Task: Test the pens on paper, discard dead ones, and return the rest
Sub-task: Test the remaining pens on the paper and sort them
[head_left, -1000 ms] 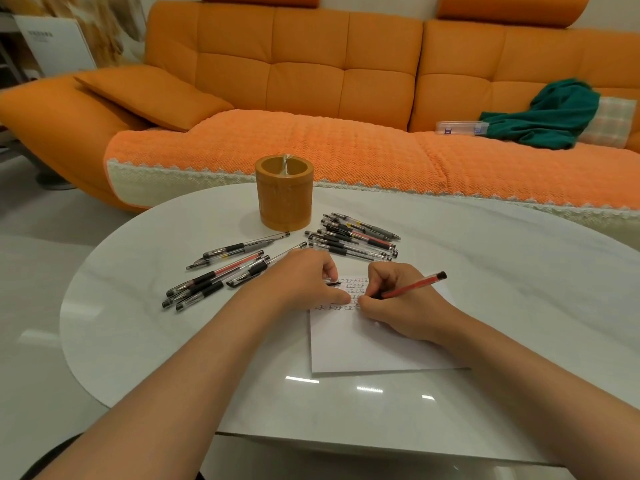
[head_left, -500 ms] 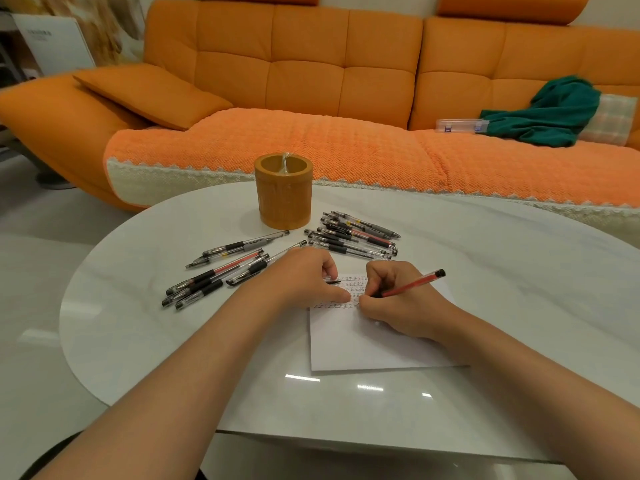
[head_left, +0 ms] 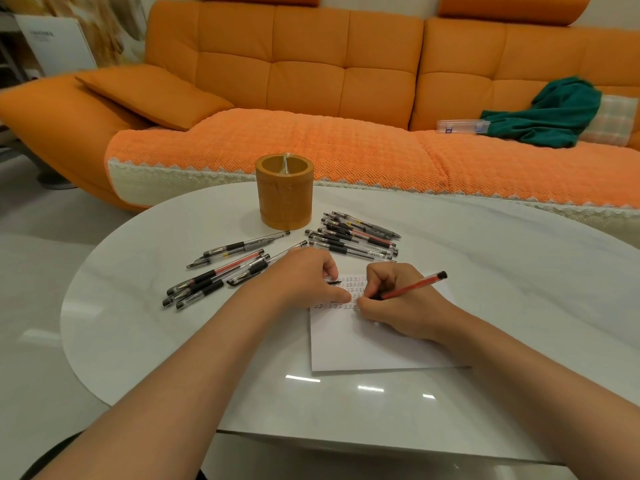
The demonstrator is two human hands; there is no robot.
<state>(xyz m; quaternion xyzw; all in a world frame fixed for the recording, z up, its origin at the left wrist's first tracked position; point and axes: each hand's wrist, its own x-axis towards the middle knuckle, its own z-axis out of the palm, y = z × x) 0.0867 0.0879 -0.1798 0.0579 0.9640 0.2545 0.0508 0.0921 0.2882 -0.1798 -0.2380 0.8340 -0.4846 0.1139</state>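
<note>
Paper (head_left: 367, 344) flat on glossy surface (head_left: 166, 341); right hand (head_left: 401, 303) fingers grip slim red pen (head_left: 414, 286), tip on sheet; left hand (head_left: 304, 278) fingers curl round small black cap (head_left: 334, 281). Loose clear-barrel pens (head_left: 349, 239) beside cylindrical wooden holder (head_left: 284, 195).

I am in a home living room. Beyond the far edge of my white counter (head_left: 485, 258) runs a long orange sofa (head_left: 311, 64) with tufted backs, a loose cushion (head_left: 149, 95) at its left end and a knitted, lace-edged cover (head_left: 311, 147) over the seats. A green garment (head_left: 547, 116) lies crumpled on the right seat, against a checked pillow (head_left: 614, 121). The floor (head_left: 34, 258) is pale and glossy.
</note>
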